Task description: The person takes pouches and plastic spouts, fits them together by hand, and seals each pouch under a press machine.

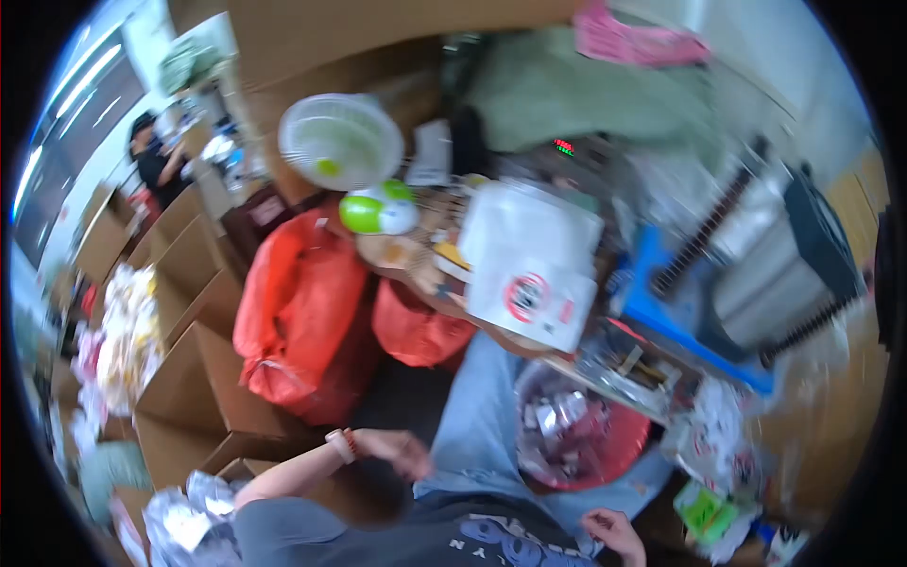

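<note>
My left hand (402,454), with a watch and a red band at the wrist, is over my lap beside my thigh; it is blurred and its fingers look curled, with nothing visible in them. My right hand (614,531) is low at my other side, near my shirt, fingers bent and partly spread, holding nothing. Ahead of my knees, a white plastic bag (529,255) with a red round print lies on the cluttered work surface. Between my legs stands a red basin (624,444) holding small wrapped items.
Red sacks (302,312) and open cardboard boxes (194,378) stand at the left. A white basket (340,142) and green-white roll (378,208) are on the surface. At the right is a grey-blue machine (775,265). A person (156,165) is far left.
</note>
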The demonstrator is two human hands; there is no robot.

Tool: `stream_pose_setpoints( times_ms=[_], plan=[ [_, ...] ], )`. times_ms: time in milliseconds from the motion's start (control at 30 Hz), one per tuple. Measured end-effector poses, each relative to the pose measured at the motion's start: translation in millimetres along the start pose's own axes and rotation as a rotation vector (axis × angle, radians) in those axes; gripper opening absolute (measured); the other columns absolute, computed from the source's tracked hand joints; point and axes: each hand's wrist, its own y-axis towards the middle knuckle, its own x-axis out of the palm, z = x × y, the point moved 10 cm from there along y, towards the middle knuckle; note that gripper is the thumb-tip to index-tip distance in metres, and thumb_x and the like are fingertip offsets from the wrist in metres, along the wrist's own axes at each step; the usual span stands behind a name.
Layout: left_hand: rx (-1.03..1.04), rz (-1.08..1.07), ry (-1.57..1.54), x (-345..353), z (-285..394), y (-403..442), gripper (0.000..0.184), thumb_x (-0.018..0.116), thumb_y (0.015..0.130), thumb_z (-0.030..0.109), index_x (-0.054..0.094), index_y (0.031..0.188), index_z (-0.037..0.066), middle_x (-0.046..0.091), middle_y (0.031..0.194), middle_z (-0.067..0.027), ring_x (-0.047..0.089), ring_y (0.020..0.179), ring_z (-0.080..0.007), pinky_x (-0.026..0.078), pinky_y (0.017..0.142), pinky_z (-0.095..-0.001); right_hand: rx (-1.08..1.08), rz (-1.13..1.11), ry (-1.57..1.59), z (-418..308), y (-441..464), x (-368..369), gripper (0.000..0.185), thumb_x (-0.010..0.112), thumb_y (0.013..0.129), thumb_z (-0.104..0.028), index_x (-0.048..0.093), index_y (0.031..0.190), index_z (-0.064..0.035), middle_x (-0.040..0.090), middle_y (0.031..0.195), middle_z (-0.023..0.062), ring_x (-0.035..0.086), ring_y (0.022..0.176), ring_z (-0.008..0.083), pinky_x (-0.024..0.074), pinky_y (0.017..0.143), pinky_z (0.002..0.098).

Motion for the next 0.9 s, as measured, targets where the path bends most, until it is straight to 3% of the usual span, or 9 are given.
stream_pose_setpoints(
  times_ms=[33, 200, 267, 333, 400, 433, 633, 833, 900],
  plan=[
    [0.054, 0.321, 0.005, -34.1, 48.7, -14.4, 0.03, 0.068, 0.093, 0.028, 0.068, 0.112, 0.004, 0.07, 0.093, -0.002, 0.063, 0.087, -0.0099, 0.051, 0.077, -0.0267, -0.245, 0.205, -0.165, -46.1, 23.1, 0.3, 0.009, 0.067, 0.093, -0.01, 0.068, 0.098, -0.0023, 0.065, 0.074, -0.0033, 0.059, 0.065, 0.0056, 0.0466, 0.059, 0.0219],
    [0.731, 1.664, -0.031, -142.4, 133.8, -191.9, 0.017, 0.066, 0.093, 0.014, 0.068, 0.099, -0.002, 0.065, 0.076, -0.0008, 0.061, 0.065, -0.01, 0.05, 0.059, -0.0258, -0.848, 0.407, -0.476, -250.3, 87.6, 73.0, 0.021, 0.068, 0.092, -0.015, 0.058, 0.102, 0.0005, 0.064, 0.083, 0.0119, 0.063, 0.07, 0.0219, 0.05, 0.065, 0.0329],
    [0.441, 2.147, 0.543, -145.4, 146.0, -268.2, 0.013, 0.066, 0.09, 0.011, 0.069, 0.098, 0.002, 0.066, 0.07, -0.0083, 0.063, 0.061, -0.0127, 0.05, 0.057, -0.0279, -0.883, 0.474, -0.408, -312.6, 111.4, 85.3, 0.019, 0.067, 0.093, -0.016, 0.058, 0.099, 0.0003, 0.063, 0.082, 0.0148, 0.063, 0.071, 0.0287, 0.0498, 0.066, 0.0369],
    [0.111, 2.353, 0.691, -171.9, 134.9, -315.2, 0.017, 0.064, 0.089, 0.021, 0.071, 0.093, 0.005, 0.068, 0.073, -0.0149, 0.069, 0.064, -0.0261, 0.054, 0.059, -0.0365, -0.834, 0.613, -0.571, -345.1, 156.3, 80.1, 0.021, 0.066, 0.093, -0.02, 0.055, 0.095, -0.0019, 0.062, 0.085, 0.0148, 0.062, 0.078, 0.0316, 0.0485, 0.071, 0.0411],
    [-0.446, 2.114, 0.615, -243.8, 50.9, -339.7, 0.031, 0.061, 0.088, 0.035, 0.071, 0.095, 0.006, 0.071, 0.084, -0.0169, 0.07, 0.078, -0.0359, 0.055, 0.067, -0.0447, -0.819, 0.72, -0.827, -357.7, 207.7, 72.8, 0.026, 0.067, 0.092, -0.026, 0.053, 0.095, -0.0042, 0.06, 0.089, 0.0143, 0.061, 0.086, 0.0347, 0.046, 0.078, 0.0452],
    [-0.64, 1.768, 0.539, -290.5, -13.2, -338.3, 0.046, 0.062, 0.083, 0.046, 0.07, 0.103, 0.006, 0.072, 0.089, -0.0188, 0.07, 0.086, -0.0367, 0.056, 0.073, -0.047, -0.817, 0.803, -0.915, -350.8, 234.8, 63.9, 0.028, 0.067, 0.09, -0.03, 0.052, 0.095, -0.007, 0.059, 0.094, 0.013, 0.059, 0.093, 0.0358, 0.0436, 0.083, 0.0479],
    [-0.905, 1.506, 0.255, -349.1, -118.7, -320.3, 0.062, 0.066, 0.08, 0.056, 0.069, 0.111, 0.002, 0.069, 0.119, -0.016, 0.069, 0.098, -0.0342, 0.055, 0.083, -0.045, -0.83, 1.025, -1.07, -408.7, 288.7, 49.8, 0.025, 0.062, 0.092, -0.033, 0.05, 0.094, -0.0107, 0.053, 0.099, 0.0126, 0.053, 0.1, 0.0337, 0.0403, 0.085, 0.0474],
    [0.025, 1.633, -0.007, -369.7, -269.5, -267.8, 0.034, 0.057, 0.088, 0.026, 0.065, 0.11, 0.001, 0.067, 0.101, -0.0141, 0.065, 0.078, -0.0283, 0.055, 0.079, -0.0403, -0.899, 1.094, -1.11, -425.5, 298.3, 44.7, 0.027, 0.062, 0.093, -0.035, 0.051, 0.092, -0.0099, 0.053, 0.098, 0.0119, 0.053, 0.099, 0.0321, 0.0378, 0.085, 0.0463],
    [0.354, 1.628, -0.098, -397.6, -277.7, -261.7, 0.026, 0.054, 0.09, 0.016, 0.063, 0.109, 0.001, 0.067, 0.095, -0.0135, 0.064, 0.072, -0.0263, 0.055, 0.077, -0.0388, -1.06, 0.908, -1.079, -421.2, 287.8, 60.7, 0.03, 0.064, 0.091, -0.037, 0.051, 0.089, -0.0097, 0.052, 0.092, 0.0106, 0.053, 0.097, 0.0313, 0.0366, 0.086, 0.0465]
  ],
)
